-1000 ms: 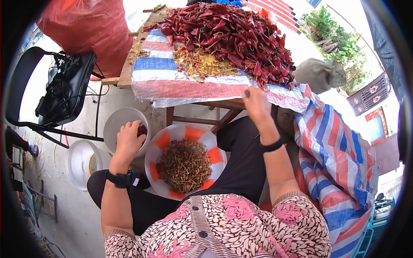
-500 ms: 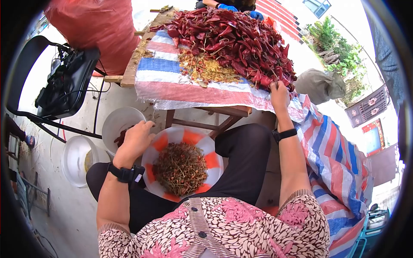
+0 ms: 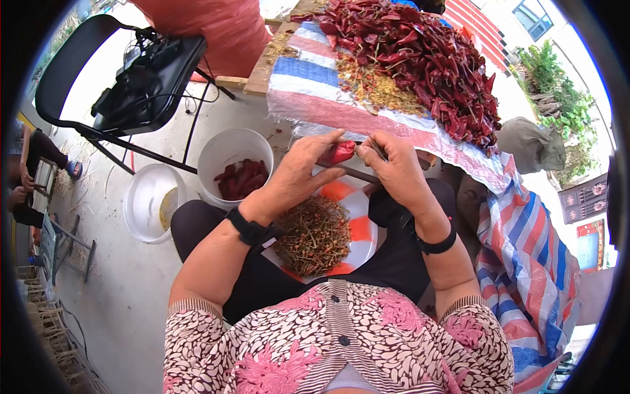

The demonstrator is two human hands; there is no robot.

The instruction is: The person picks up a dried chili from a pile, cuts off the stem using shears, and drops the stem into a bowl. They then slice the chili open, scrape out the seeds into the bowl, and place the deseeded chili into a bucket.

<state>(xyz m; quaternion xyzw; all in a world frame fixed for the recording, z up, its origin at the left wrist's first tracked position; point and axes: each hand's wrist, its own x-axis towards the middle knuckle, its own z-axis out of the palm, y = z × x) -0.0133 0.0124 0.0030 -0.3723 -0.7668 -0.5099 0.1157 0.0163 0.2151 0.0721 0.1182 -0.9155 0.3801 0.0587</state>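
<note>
Presently holds a red chili (image 3: 340, 153) between thumb and curved fingers of the left hand (image 3: 298, 172); pinches at its end with the right hand (image 3: 397, 169), near the striped sheet (image 3: 328, 111).

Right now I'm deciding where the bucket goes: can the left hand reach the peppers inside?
Likely yes: the bucket is open and close by, though the left hand holds a pepper.

Grey floor (image 3: 131, 295), black chair (image 3: 177, 82), probably a window (image 3: 532, 20)
</note>
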